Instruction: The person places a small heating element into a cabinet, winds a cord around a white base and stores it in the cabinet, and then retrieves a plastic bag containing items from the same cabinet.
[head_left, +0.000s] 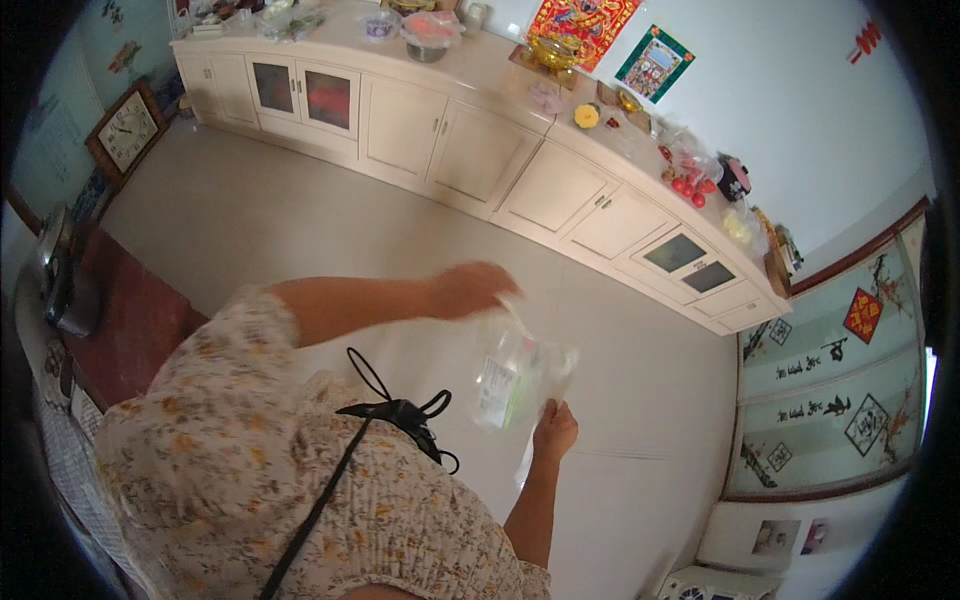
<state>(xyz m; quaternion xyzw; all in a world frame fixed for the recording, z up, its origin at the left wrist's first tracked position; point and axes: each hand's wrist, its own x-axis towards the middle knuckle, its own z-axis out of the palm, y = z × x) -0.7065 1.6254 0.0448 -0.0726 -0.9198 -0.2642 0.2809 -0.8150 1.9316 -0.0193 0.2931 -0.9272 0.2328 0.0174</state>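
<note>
A clear plastic bag (564, 361) hangs between my hands in front of the floral dress. Inside or against it shows a transparent package with a white and green label (499, 394); which of the two is unclear. My left hand (476, 289), blurred, grips the whitish twisted top of the bag. Lower on the right, my right hand (556, 431) pinches the bag's edge, and a strip of film trails below the fist. The exact contents are hidden by glare and blur.
A long cream cabinet (469, 150) carries a yellow flower-shaped object (586, 115), red tomato-like produce (694, 187), bagged food and a metal pot (426, 51). A framed clock (129, 133) leans at the left. A frosted glass door (832, 375) stands at the right. A black strap (319, 506) crosses the dress.
</note>
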